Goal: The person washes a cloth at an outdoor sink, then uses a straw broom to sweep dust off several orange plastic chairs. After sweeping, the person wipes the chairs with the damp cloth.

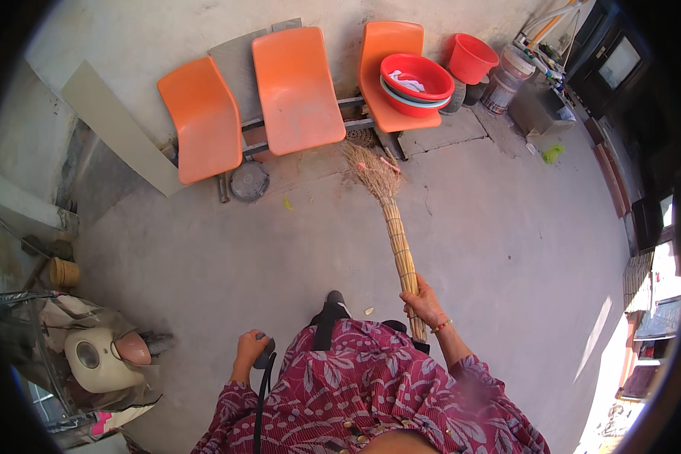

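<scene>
My right hand grips the lower handle of a straw broom, bound at intervals along its stalks. The broom slants away from me, and its frayed bristle head is by the foot of the orange seat row. Something pinkish is caught in the bristles. At my left side, my left hand is closed around a dark object, partly hidden by the fingers, with a black strap or cord beside it. Small yellow-green scraps lie on the concrete floor left of the bristles.
Orange plastic seats on a metal frame line the wall; one bears stacked basins. A red bucket and a green scrap are at right. A leaning board and a covered scooter are at left.
</scene>
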